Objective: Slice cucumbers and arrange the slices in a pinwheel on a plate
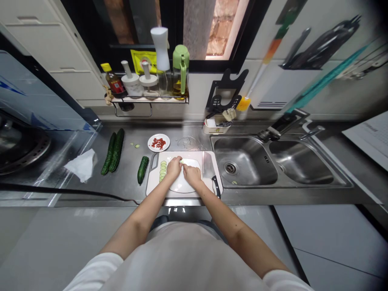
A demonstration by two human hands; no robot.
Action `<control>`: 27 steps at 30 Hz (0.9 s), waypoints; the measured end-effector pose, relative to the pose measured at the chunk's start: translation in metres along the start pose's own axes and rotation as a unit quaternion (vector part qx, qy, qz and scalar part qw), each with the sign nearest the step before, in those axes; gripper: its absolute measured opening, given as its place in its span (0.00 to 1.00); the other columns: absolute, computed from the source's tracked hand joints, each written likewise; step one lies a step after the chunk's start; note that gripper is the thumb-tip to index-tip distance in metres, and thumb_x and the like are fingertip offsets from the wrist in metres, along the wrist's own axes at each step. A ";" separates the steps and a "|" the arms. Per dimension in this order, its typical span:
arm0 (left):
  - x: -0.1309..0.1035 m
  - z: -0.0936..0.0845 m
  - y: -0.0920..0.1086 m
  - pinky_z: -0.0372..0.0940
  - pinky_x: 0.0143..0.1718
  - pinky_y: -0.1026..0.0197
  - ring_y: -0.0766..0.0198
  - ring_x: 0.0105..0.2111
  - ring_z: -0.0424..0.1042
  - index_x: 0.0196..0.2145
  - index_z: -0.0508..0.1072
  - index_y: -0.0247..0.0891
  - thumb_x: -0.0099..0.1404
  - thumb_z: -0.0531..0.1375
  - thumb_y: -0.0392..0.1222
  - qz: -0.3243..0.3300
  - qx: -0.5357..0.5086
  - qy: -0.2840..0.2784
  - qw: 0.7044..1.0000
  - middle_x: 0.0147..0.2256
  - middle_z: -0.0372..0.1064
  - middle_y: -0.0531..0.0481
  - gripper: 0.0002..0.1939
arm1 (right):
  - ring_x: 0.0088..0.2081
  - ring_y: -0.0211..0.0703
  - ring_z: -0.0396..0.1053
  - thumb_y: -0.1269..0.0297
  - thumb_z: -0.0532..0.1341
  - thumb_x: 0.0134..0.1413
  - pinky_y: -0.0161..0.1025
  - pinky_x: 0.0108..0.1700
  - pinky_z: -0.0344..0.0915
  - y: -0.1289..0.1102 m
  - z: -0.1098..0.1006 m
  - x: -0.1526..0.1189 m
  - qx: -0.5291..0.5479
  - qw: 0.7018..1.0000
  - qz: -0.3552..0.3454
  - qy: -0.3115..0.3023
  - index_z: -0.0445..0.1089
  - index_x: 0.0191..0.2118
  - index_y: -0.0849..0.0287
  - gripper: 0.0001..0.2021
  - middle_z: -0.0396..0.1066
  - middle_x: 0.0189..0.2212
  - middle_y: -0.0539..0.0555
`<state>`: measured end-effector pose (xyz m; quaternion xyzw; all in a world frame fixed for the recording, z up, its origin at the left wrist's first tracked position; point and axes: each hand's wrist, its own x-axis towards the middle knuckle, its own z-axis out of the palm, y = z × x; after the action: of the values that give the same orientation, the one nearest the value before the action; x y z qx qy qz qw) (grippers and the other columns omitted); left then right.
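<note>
My left hand (pixel 174 167) and my right hand (pixel 192 174) are close together over a white plate (pixel 181 186). The fingers of both are closed around a small pale green cucumber slice (pixel 181 161) near the plate's far edge. Beneath the plate lies a white cutting board (pixel 156 178). A row of overlapping cucumber slices (pixel 163 170) rests on its left part. On the board's right side is a knife (pixel 208 165) with a black handle. A cut piece of cucumber (pixel 142 169) lies left of the board.
Two whole cucumbers (pixel 113 151) and a white cloth (pixel 82 165) lie on the left counter. Behind the board stands a plate of chopped red pieces (pixel 158 142). A double sink (pixel 245 161) is at the right. Bottles stand on a wall rack (pixel 151 99).
</note>
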<state>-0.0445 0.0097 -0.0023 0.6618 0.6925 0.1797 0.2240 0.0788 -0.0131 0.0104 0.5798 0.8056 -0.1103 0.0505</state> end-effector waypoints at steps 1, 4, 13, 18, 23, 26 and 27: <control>0.000 0.000 0.000 0.60 0.47 0.59 0.57 0.46 0.70 0.48 0.71 0.40 0.65 0.55 0.33 0.000 0.001 0.000 1.000 0.45 0.72 0.43 0.15 | 0.44 0.48 0.72 0.64 0.41 0.69 0.41 0.46 0.57 0.000 0.000 0.000 0.001 1.000 0.000 0.001 0.63 0.55 0.57 0.18 0.74 0.42 0.60; 0.001 0.001 -0.001 0.61 0.47 0.59 0.56 0.46 0.70 0.48 0.71 0.40 0.65 0.55 0.33 -0.001 0.003 0.000 1.000 0.45 0.72 0.42 0.15 | 0.42 0.48 0.72 0.64 0.42 0.69 0.41 0.46 0.58 -0.001 -0.001 0.001 0.004 1.000 0.002 0.005 0.63 0.54 0.57 0.17 0.75 0.41 0.59; 0.001 0.000 0.000 0.61 0.47 0.59 0.57 0.46 0.70 0.49 0.71 0.40 0.65 0.54 0.33 -0.006 0.006 -0.004 1.000 0.46 0.71 0.43 0.15 | 0.44 0.47 0.72 0.63 0.42 0.69 0.40 0.45 0.58 0.001 -0.005 0.002 0.008 1.000 0.003 -0.020 0.61 0.58 0.56 0.19 0.75 0.41 0.59; 0.001 -0.001 0.000 0.61 0.46 0.59 0.56 0.45 0.70 0.49 0.71 0.39 0.65 0.54 0.33 0.000 0.008 -0.001 1.000 0.44 0.72 0.42 0.16 | 0.44 0.46 0.72 0.62 0.43 0.69 0.39 0.44 0.59 0.001 -0.008 0.002 0.014 0.999 0.008 -0.028 0.60 0.59 0.55 0.19 0.75 0.42 0.59; -0.001 -0.003 -0.001 0.61 0.47 0.59 0.57 0.46 0.70 0.49 0.70 0.39 0.65 0.54 0.33 0.002 -0.015 0.011 1.000 0.45 0.72 0.42 0.15 | 0.43 0.47 0.72 0.61 0.43 0.69 0.39 0.44 0.60 0.003 -0.009 0.000 0.036 0.999 0.015 -0.007 0.62 0.56 0.56 0.18 0.75 0.41 0.59; -0.004 -0.005 -0.002 0.60 0.48 0.59 0.57 0.46 0.70 0.48 0.71 0.39 0.64 0.55 0.32 -0.002 -0.032 0.024 0.999 0.46 0.72 0.43 0.15 | 0.43 0.47 0.72 0.61 0.43 0.69 0.39 0.44 0.60 0.004 -0.009 -0.003 0.037 0.999 0.018 -0.009 0.63 0.55 0.56 0.17 0.75 0.41 0.59; -0.006 -0.006 -0.003 0.60 0.48 0.59 0.58 0.45 0.70 0.48 0.71 0.39 0.64 0.55 0.32 -0.004 -0.038 0.031 0.999 0.45 0.72 0.43 0.15 | 0.43 0.47 0.72 0.62 0.43 0.69 0.39 0.44 0.60 0.004 -0.009 -0.004 0.036 0.999 0.018 -0.009 0.63 0.54 0.56 0.17 0.75 0.41 0.59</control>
<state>-0.0507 0.0043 0.0013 0.6441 0.6943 0.2254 0.2286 0.0841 -0.0138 0.0195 0.5945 0.7903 -0.1433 0.0390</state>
